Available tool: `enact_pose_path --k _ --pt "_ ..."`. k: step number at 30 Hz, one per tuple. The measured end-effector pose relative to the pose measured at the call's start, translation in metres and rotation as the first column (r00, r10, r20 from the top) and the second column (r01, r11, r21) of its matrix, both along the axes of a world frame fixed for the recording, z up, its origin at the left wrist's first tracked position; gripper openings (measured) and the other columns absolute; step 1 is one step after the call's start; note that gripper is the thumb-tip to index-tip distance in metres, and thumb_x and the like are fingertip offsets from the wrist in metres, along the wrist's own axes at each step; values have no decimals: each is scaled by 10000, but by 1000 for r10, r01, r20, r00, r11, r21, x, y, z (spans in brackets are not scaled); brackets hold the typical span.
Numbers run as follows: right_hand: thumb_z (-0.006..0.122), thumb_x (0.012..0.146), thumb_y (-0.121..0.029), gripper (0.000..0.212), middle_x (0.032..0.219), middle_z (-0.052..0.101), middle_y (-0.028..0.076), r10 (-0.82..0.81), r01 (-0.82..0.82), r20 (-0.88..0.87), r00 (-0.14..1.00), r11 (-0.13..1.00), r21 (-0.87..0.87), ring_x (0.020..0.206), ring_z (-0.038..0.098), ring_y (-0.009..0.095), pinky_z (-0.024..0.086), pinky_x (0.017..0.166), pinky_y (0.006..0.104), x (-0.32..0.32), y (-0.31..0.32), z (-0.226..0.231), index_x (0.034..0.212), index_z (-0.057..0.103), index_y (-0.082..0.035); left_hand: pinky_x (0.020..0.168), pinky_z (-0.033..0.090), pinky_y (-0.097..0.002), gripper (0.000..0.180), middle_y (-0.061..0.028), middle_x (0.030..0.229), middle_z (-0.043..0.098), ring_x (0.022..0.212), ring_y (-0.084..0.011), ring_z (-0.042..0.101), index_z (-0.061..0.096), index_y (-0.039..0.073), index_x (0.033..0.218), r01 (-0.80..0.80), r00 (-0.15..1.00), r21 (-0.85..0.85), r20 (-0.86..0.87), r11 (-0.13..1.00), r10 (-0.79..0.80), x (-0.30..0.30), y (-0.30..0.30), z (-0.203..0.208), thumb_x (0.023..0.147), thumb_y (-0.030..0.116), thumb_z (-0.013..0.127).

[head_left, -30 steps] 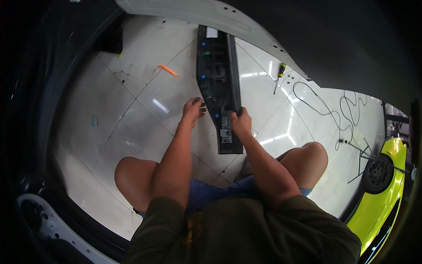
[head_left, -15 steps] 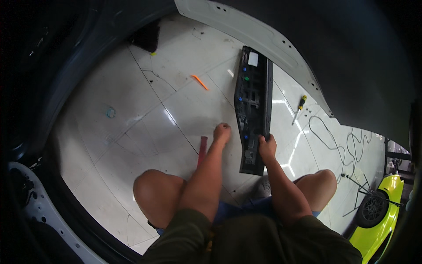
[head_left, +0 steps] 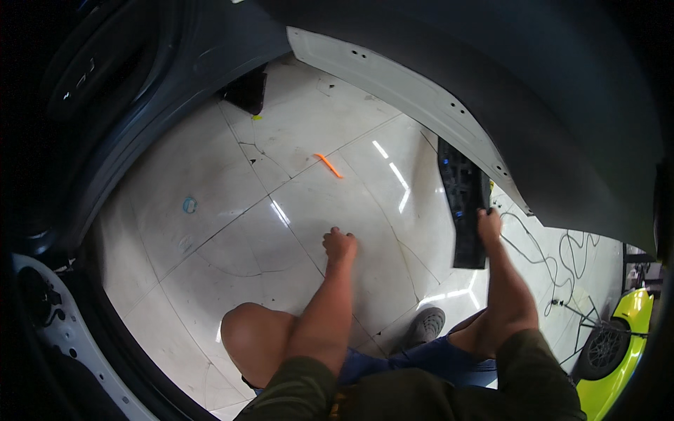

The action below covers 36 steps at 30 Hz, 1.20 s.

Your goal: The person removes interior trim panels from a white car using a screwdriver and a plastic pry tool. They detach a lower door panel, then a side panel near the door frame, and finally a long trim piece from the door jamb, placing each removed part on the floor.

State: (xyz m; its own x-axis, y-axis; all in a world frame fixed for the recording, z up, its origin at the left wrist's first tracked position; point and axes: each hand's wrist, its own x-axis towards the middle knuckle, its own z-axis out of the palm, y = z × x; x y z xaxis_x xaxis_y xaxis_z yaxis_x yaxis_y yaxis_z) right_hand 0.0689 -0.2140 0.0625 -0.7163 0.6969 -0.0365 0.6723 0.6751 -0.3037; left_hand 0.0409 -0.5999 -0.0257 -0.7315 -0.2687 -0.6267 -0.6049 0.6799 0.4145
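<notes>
My right hand (head_left: 490, 223) grips the right edge of a long black plastic trim panel (head_left: 469, 235), its ribbed back with small blue clips facing up. The panel's far end passes out of sight beneath the pale edge of a car door. Apart from it, my left hand (head_left: 340, 243) hovers over the floor between my knees with its fingers curled in. Whether anything is inside those fingers is hidden. Beyond the left hand lies a thin orange pry tool (head_left: 328, 166) on the tiles.
The pale door edge (head_left: 414, 81) curves overhead at the right. A door frame (head_left: 74, 344) borders the left. A small light-blue ring (head_left: 189, 205) lies on the floor. Grey cable (head_left: 544, 263) coils at the right, near a yellow-green vehicle (head_left: 625, 351) with a black wheel.
My right hand has carried the panel to the right, partly under the door edge. My left hand has moved slightly down and left. The red strip beside my left forearm no longer shows.
</notes>
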Motion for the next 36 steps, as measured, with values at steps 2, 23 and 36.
enact_pose_path --k 2,23,36 --pt "574 819 -325 451 1023 586 268 19 -23 53 998 996 81 1000 546 423 429 848 466 2 42 27 1118 526 10 909 422 -462 482 -198 1271 410 1145 -350 450 439 38 1243 44 999 -114 36 993 -40 3 -7 5 820 240 549" --pt "560 818 -337 444 950 599 297 -363 345 -96 927 924 -168 929 579 427 445 816 433 197 154 -89 988 563 74 810 478 -411 201 -177 973 630 928 -342 601 576 13 942 586 810 -65 49 808 -584 63 -7 -68 799 153 598" --pt "579 799 -325 530 1055 564 321 -395 464 324 859 869 -172 1015 550 432 440 883 436 213 157 -105 1098 479 102 742 493 -365 208 -161 906 632 808 -291 624 582 14 962 495 867 113 0 861 -499 42 8 -28 811 157 582"
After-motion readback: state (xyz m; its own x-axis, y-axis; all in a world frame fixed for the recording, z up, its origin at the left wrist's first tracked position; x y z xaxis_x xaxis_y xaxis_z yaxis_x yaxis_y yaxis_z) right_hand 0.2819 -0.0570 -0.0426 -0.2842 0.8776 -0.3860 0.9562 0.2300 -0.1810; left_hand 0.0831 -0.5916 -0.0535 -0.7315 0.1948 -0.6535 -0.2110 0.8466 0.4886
